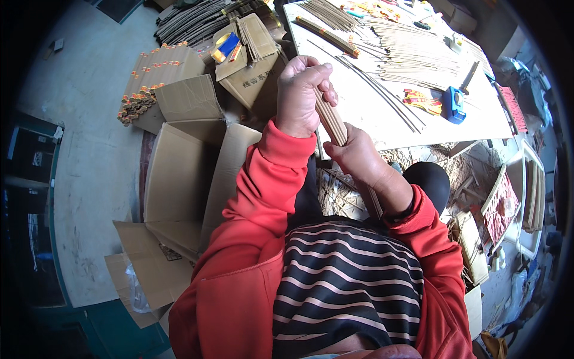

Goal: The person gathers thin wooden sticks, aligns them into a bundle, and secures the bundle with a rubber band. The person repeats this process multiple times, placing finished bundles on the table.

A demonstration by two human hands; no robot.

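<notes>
At the near edge of a worktable, a person in a red long-sleeved jacket and a black top with pale stripes grips a slim bundle of straight, light-brown sticks in both hands. The right hand, nearer the body, wraps around the bundle lower down, and its far end shows past the wrist; the left hand is closed around the upper end, fingers curled over the tips. The bundle is tilted, held in front of the chest. Below, broken brown sticks litter the floor. To the left stands an open brown cardboard box, flaps spread. Beyond the hands, the white-topped table bears a blue tape dispenser, red-and-yellow paper labels just beside it, and rows of loose thin sticks. Farther left, bundles with orange-red bands are stacked near a closed carton, with a heap of dark grey sticks behind.
</notes>
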